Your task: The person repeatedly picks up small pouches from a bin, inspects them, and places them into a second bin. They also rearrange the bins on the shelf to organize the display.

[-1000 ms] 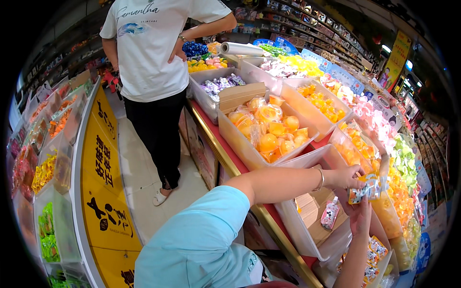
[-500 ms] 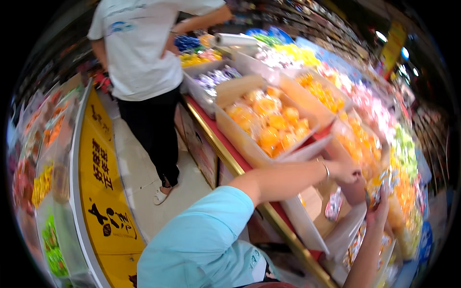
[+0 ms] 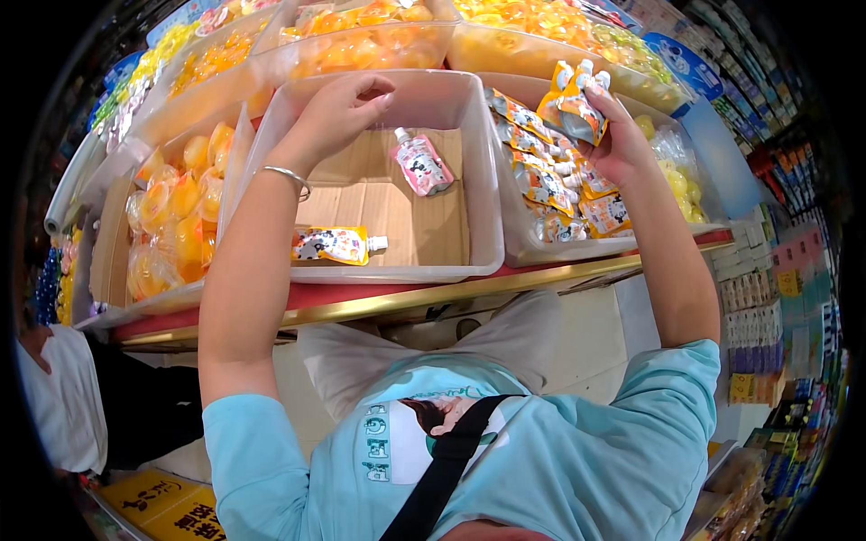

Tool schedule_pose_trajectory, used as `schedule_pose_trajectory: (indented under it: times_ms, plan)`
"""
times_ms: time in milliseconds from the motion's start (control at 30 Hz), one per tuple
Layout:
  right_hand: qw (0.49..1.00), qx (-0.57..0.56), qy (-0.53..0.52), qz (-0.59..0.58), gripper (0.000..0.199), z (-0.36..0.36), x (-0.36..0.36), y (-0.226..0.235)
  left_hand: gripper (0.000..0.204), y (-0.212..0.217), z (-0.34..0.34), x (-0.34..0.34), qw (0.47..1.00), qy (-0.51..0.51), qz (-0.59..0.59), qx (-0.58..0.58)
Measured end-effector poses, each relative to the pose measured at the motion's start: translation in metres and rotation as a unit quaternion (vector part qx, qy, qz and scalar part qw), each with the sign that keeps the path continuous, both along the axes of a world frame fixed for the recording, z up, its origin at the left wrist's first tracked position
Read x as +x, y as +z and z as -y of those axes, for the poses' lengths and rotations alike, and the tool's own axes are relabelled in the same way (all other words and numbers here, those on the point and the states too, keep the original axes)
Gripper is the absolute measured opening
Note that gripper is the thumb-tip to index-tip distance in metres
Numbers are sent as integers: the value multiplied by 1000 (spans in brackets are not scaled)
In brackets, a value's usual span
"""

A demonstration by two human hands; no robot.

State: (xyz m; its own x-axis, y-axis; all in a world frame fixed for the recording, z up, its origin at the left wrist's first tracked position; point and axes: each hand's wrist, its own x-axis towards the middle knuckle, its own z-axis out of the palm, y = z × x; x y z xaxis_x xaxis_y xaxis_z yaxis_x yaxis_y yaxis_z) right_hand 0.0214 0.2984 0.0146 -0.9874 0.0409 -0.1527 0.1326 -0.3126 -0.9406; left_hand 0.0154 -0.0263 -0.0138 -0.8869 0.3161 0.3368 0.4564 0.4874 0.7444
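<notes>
Orange packs [image 3: 191, 242] (rounded, glossy), white-shirted person [image 3: 68, 397], yellow lettered panel [image 3: 167, 507]

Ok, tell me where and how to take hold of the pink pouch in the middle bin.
Best pinched across the body of the pink pouch, likely with the left hand, coming from above: it lies flat on cardboard, its long sides free, the walls of the bin standing around it.

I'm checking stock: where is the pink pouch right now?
In the head view, the pink pouch lies on the cardboard in the right half of the middle bin, to the lower right of the left hand.
</notes>
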Motion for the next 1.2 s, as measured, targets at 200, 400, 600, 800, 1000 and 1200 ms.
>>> schedule_pose_trajectory:
  times_ms: [200, 400, 600, 800, 1000, 1200]
  plan:
    - [997, -25, -12, 73, 26, -17, 24, -6, 24, -2, 2, 0, 1000, -10, 0, -26]
    - [989, -114, -14, 91, 28, 2, 29, -34, 25, -5, 0, -3, 1000, -29, 7, 2]
    - [986, 14, 50, 160, 29, 6, 31, -23, 24, -2, -1, 1, 1000, -21, 17, 4]
    - [984, -22, 95, 147, 30, -27, 30, -22, 23, 4, -11, 1, 992, -55, -43, -103]
    - [968, 163, 168, 93, 26, -25, 24, -3, 22, -7, 3, 1, 999, -36, 9, -14]
    - [812, 509, 284, -5, 36, -56, 12, 34, 22, -9, 6, -6, 998, -42, 15, -32]
